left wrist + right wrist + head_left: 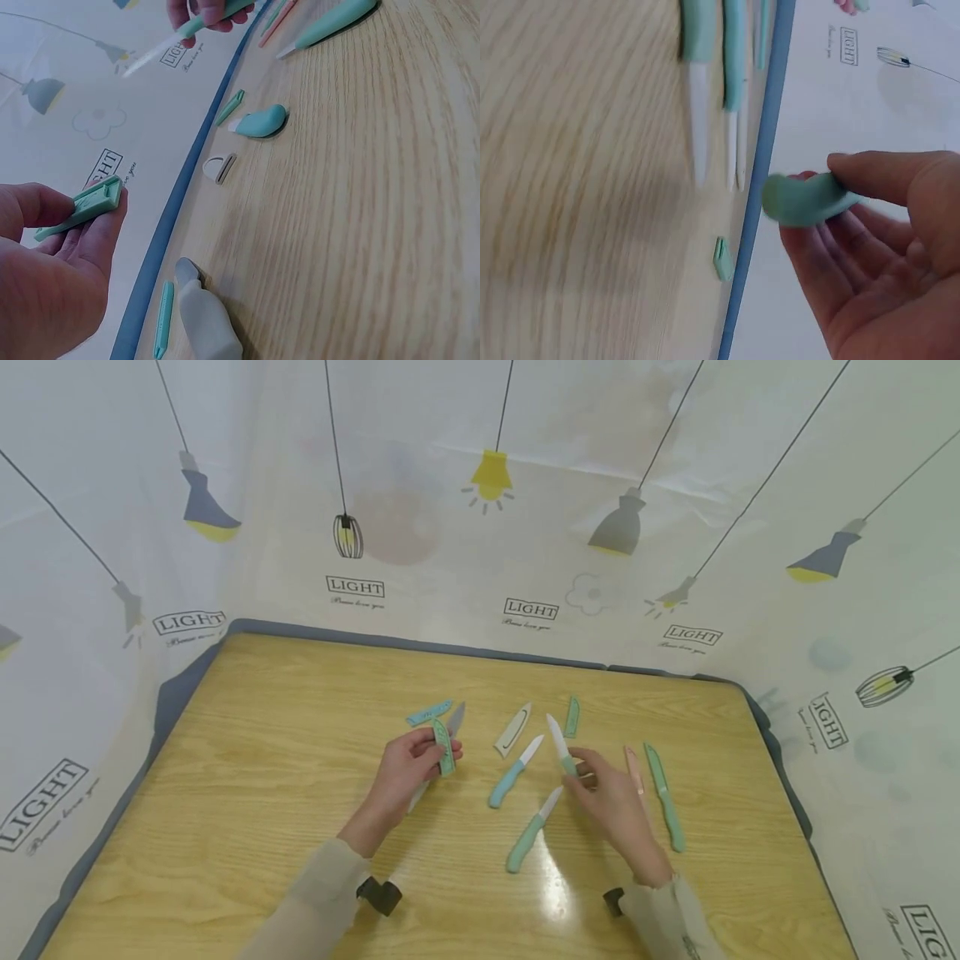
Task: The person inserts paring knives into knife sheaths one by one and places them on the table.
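Note:
My left hand [393,781] pinches a green knife sheath [443,748] between thumb and fingers, raised over the table. In my right hand [615,806] is a small knife with a white blade [557,735], tip pointing up and away; its green handle [802,202] shows between thumb and fingers in the right wrist view. Beneath the left hand lies a knife with a grey blade and a white handle [206,322], partly hidden in the head view. Between the hands rest a blue-handled knife [507,783] and a green-handled knife [527,843], both with bare white blades.
Farther back on the wooden table [262,760] lie a blue sheath [430,712], a cream sheath [513,730] and another green sheath [572,717]. Right of the right hand are a slim pink piece [634,768] and a long green knife [665,802]. Printed wall sheets [420,593] surround the table.

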Demonstrator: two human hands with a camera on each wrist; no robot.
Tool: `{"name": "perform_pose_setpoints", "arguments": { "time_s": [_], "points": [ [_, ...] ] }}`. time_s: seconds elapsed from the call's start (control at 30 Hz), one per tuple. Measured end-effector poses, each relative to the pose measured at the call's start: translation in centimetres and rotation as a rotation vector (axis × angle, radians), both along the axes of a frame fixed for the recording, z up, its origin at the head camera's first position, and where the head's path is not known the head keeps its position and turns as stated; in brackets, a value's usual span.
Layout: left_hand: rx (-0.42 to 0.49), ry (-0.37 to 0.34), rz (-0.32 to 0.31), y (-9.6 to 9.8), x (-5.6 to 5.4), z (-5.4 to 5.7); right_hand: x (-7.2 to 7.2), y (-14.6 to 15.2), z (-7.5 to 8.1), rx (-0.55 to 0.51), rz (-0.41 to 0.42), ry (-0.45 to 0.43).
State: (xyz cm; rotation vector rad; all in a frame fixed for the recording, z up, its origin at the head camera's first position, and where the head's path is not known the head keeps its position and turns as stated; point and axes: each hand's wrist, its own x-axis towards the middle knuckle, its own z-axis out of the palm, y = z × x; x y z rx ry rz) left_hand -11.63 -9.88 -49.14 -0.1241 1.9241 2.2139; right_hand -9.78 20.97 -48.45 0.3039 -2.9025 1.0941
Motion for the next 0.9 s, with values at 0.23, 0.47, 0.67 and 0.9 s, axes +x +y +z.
{"name": "perform_pose_setpoints", "arguments": {
  "time_s": [0.23,0.47,0.67,0.9],
  "points": [
    [0.001,0.003,-0.003,0.2,0.1,-0.1,1.0,-2.0,1.0,-0.150,0.069,-0.102],
    [-0.010,0.005,-0.004,0.4,0.1,0.0,1.8,-4.0,1.4,-0.241,0.069,-0.179],
    [0.016,0.014,-0.009,0.6,0.2,0.4,2.3,-5.0,1.4,-0.266,0.123,-0.163],
    [0.037,0.010,-0.009,1.0,0.2,0.5,2.8,-5.7,1.2,-0.284,0.171,-0.178]
  ]
}}
